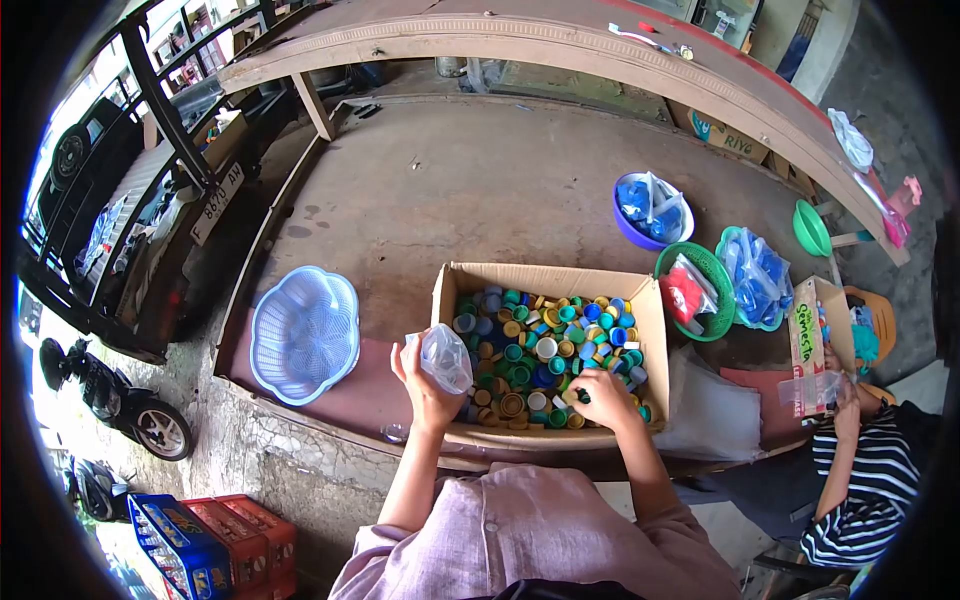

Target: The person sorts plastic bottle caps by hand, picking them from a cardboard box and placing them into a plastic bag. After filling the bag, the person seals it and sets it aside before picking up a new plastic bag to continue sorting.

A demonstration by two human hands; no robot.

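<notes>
A cardboard box [652, 330] full of plastic bottle caps [515, 375] stands on the table in front of me; the caps are green, blue, yellow, white and grey. At the box's left side, my left hand [425, 395] is closed around a clear plastic bag [447, 360], held upright. My right hand [604, 400] reaches over the near right part of the box, just above the caps. Its fingers are bent together around a dark bottle cap [578, 396], partly hidden by the fingers.
A light blue plastic basket [305, 335] sits at the left. To the right are a purple bowl [640, 235], a green basket [697, 290] and another basket [752, 275] with bagged blue caps. A person in a striped sleeve [865, 480] handles a smaller box [820, 325].
</notes>
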